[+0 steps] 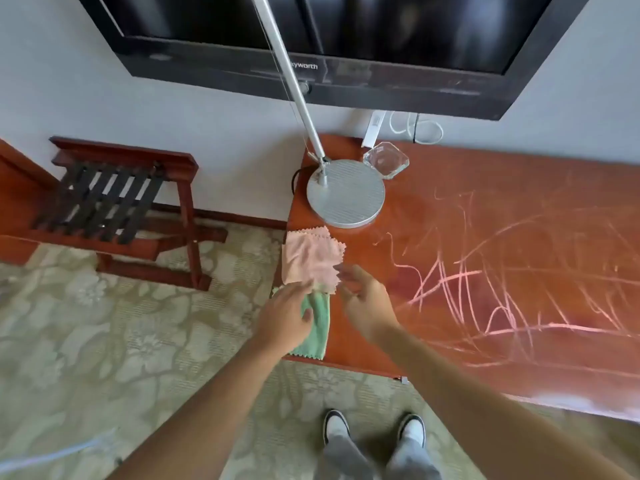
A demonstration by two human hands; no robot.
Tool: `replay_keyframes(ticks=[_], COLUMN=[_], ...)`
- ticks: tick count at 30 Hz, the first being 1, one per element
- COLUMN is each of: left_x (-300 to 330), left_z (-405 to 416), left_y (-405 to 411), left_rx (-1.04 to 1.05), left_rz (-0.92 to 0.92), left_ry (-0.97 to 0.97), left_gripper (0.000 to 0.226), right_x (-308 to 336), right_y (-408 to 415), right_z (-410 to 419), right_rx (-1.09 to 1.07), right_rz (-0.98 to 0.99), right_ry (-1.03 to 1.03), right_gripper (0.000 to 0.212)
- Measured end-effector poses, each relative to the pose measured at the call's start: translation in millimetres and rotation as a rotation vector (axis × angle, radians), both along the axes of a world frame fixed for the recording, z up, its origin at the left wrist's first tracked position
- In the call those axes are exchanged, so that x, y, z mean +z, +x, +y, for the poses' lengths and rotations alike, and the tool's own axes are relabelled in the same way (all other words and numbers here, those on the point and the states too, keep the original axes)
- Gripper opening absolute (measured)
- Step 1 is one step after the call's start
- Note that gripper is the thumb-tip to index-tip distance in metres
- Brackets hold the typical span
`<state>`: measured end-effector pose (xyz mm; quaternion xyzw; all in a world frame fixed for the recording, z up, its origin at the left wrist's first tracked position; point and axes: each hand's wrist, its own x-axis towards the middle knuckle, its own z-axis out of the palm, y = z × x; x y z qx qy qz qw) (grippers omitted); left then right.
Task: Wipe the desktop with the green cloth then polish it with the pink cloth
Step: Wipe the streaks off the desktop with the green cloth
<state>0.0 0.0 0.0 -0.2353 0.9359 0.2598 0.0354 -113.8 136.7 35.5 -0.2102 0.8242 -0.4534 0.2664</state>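
**Cloths at Counter Corner — Wiping Not Yet Begun**

Left hand [285, 315]: fingers [298, 289] extended and fairly straight, lying flat on the green cloth [317, 327] near where it meets the pink cloth [311, 259]. No curl or pinch is visible; it looks like a press or a reach rather than a grip, probably to separate the two cloths.

Right hand [367, 303]: fingers loosely spread and relaxed, holding nothing, poised just beside the pink cloth's near edge. Motion blur prevents saying whether the fingertips touch it.

The green cloth lies at the counter's [502, 188] left front corner, its edge reaching the counter rim. The pink cloth sits directly behind it, overlapping the green one's far end — so the green cannot be lifted cleanly without shifting the pink.

Further out: a lamp base [345, 194] with a slanted pole stands behind the cloths, a glass ashtray [385, 160] just beside it. Pale pink scribbles [485, 278] cover the counter to the right, still unwiped. A television [346, 39] hangs above; a wooden luggage rack [117, 202] stands on the carpet at left.
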Motion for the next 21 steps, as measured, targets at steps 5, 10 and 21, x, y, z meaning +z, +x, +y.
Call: replay_keyframes(ticks=[5, 10, 21], left_x=[-52, -74, -69], left_z=[14, 36, 147], left_y=[22, 24, -12], left_rx=[-0.089, -0.069, -0.109], left_rz=[-0.371, -0.396, -0.387], left_ry=[-0.163, -0.253, -0.17], left_gripper=[0.066, 0.069, 0.072], right_x=[-30, -42, -47], right_y=[11, 15, 11], right_z=[18, 32, 91], right_rx=[0.055, 0.063, -0.027], right_rz=[0.016, 0.072, 0.15], right_ry=[0.163, 0.213, 0.317], right_gripper=[0.038, 0.035, 0.041])
